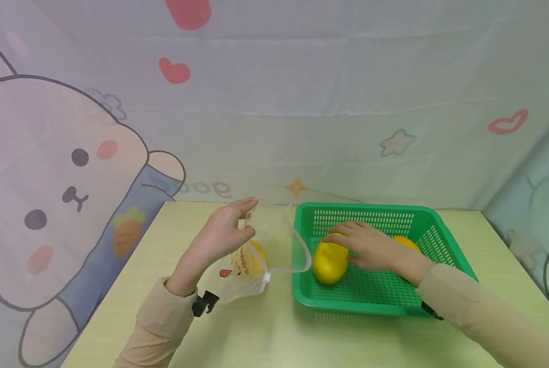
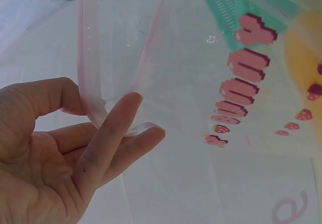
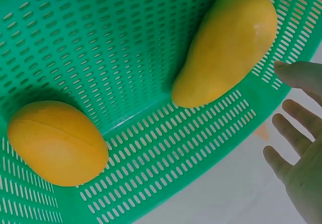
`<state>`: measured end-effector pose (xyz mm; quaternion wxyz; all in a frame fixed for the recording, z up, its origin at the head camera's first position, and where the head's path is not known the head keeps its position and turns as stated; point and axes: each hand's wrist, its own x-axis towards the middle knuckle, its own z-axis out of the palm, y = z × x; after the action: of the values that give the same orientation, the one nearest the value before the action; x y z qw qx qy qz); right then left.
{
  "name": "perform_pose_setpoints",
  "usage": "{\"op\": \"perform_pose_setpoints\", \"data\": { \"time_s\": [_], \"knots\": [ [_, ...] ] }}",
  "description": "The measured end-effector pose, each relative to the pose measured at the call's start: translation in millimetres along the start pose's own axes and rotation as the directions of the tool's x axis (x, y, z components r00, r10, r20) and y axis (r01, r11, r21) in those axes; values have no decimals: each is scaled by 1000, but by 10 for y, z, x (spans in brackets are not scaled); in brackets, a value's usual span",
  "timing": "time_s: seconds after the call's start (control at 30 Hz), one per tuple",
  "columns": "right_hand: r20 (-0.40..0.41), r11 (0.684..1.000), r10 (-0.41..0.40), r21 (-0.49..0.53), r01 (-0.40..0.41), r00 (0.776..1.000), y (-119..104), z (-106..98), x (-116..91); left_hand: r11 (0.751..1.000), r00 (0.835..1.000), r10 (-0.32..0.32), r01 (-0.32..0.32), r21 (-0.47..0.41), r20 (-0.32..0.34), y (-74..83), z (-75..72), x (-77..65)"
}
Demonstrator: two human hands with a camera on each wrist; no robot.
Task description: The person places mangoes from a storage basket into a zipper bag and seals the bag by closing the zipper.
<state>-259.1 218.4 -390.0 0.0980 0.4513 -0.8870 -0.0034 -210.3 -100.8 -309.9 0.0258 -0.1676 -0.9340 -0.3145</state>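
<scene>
My left hand (image 1: 219,235) holds the rim of a clear plastic zip bag (image 2: 241,83) with pink lettering, keeping its mouth spread; the rim runs between the fingers in the left wrist view. A yellow fruit (image 1: 258,258), its kind blurred by the plastic, lies inside the bag. My right hand (image 1: 371,248) is over the green basket (image 1: 366,307), its fingers extended beside a long yellow mango (image 1: 329,268). In the right wrist view that mango (image 3: 229,48) and the fingertips stand apart. Another mango (image 3: 58,143), rounder and more orange, sits at the basket's opposite end.
The basket stands on a pale wooden table (image 1: 274,337), close to the bag's right side. Behind the table hangs a cloth backdrop (image 1: 265,128) with a cartoon bear and hearts. A dark cable (image 1: 547,266) shows at the far right.
</scene>
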Motion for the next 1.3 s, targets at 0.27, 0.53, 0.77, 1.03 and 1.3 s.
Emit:
{"op": "perform_pose_setpoints", "data": {
  "time_s": [0.27,0.53,0.77,1.03,1.3],
  "knots": [
    [46,1000,14,-21,-13,999,31,61,27,1000,1000,4,-3,1,-4,-2,8,-4],
    [75,999,7,-51,-3,997,68,122,62,1000,1000,8,-8,12,-7,-12,16,-5],
    [110,999,-4,-51,9,994,71,162,96,1000,1000,8,-8,8,-4,-6,13,-8],
    [188,998,7,-59,4,982,34,185,143,1000,1000,6,-6,14,1,3,14,-2],
    [284,996,45,-87,-21,958,28,211,158,1000,1000,8,-8,12,5,2,11,-9]
  ]
}}
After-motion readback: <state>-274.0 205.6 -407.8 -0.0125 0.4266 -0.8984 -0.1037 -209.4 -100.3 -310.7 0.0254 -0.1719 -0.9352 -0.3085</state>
